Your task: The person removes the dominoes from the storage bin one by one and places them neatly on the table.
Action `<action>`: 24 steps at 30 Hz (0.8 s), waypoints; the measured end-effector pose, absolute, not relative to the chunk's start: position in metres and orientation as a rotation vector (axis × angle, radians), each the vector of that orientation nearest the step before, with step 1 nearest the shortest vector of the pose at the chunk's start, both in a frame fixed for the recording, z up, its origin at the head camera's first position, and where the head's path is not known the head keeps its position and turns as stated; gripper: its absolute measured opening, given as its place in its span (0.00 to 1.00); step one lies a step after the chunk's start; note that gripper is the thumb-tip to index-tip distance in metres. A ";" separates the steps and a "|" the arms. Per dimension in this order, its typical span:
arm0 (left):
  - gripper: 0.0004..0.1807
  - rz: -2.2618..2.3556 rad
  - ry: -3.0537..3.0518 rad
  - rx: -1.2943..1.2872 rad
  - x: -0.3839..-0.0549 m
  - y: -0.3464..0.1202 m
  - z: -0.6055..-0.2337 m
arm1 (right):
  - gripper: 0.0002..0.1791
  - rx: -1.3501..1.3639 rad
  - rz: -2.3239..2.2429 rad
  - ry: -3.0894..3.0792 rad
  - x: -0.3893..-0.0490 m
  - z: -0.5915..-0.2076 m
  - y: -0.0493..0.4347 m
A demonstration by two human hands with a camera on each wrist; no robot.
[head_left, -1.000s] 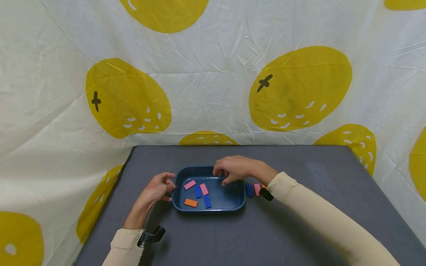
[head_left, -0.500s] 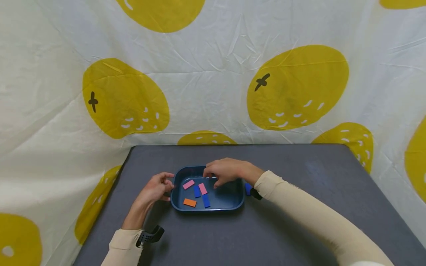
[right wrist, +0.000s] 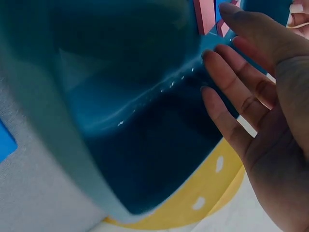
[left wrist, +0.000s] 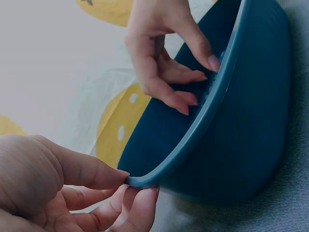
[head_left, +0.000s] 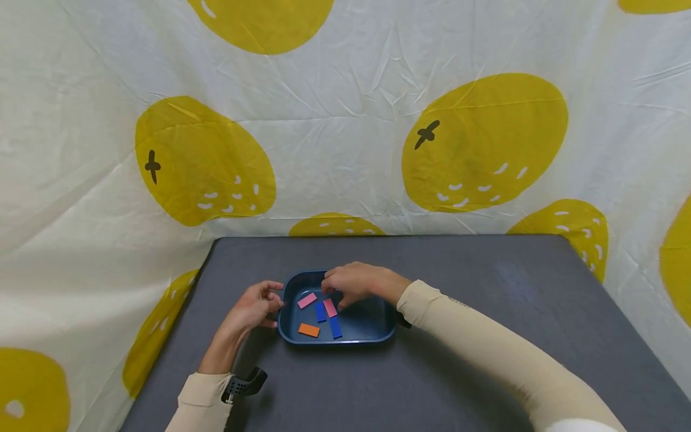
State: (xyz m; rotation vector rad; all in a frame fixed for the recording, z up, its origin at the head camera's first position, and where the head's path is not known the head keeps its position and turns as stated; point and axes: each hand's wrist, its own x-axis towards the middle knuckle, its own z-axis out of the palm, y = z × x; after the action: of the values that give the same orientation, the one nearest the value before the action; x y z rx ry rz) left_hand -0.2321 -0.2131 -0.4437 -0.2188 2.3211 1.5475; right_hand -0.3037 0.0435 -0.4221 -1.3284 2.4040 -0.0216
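Note:
A dark blue rectangular tray [head_left: 367, 327] holds several small flat blocks: an orange block [head_left: 309, 330], a left pink block [head_left: 307, 300], a second pink block [head_left: 330, 308], and two blue ones, an upper blue block [head_left: 321, 311] and a lower blue block [head_left: 336, 327]. My left hand [head_left: 255, 307] pinches the tray's left rim between thumb and fingers, plain in the left wrist view at the rim [left wrist: 166, 162]. Over the tray, my right hand [head_left: 357, 281] hangs with fingers loosely bent. Its thumb [right wrist: 236, 14] is close to a pink block [right wrist: 205, 17]; no block shows in its grasp.
The tray stands on a grey table [head_left: 345, 384]. Outside it, a blue block [right wrist: 6, 142] lies on the table in the right wrist view, hidden by the right arm in the head view. A white curtain [head_left: 345, 168] with yellow fruit print hangs behind.
My right hand has moved left over the tray, toward the blocks. Its forearm now covers the blocks on the table right of the tray. My left hand keeps its hold on the rim.

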 end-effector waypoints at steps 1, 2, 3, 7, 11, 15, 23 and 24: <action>0.21 1.544 2.322 -0.216 -0.232 -0.213 -0.444 | 0.25 -1.330 -0.006 2.406 -0.304 -0.423 0.042; 0.21 1.543 2.324 -0.212 -0.232 -0.213 -0.443 | 0.25 -1.331 0.005 2.408 -0.304 -0.424 0.040; 0.21 1.545 2.323 -0.211 -0.231 -0.213 -0.443 | 0.25 -1.334 0.015 2.408 -0.304 -0.425 0.038; 0.21 1.539 2.325 -0.195 -0.231 -0.213 -0.443 | 0.24 -1.363 0.032 2.401 -0.302 -0.429 0.033; 0.21 1.537 2.331 -0.197 -0.230 -0.213 -0.443 | 0.21 -1.396 0.061 2.393 -0.300 -0.432 0.028; 0.21 1.532 2.337 -0.193 -0.231 -0.213 -0.444 | 0.21 -1.401 0.139 2.401 -0.297 -0.433 0.025; 0.23 1.548 2.324 -0.190 -0.232 -0.214 -0.445 | 0.20 -1.393 0.188 2.418 -0.297 -0.436 0.022; 0.23 1.547 2.324 -0.189 -0.232 -0.214 -0.445 | 0.21 -1.393 0.189 2.415 -0.297 -0.437 0.022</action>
State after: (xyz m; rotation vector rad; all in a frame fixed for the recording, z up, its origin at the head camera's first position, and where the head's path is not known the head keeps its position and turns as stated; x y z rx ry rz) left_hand -0.2322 -0.2139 -0.4451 -0.1894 2.3238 1.5471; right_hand -0.2975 0.0218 -0.4368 -1.3925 2.4155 0.1886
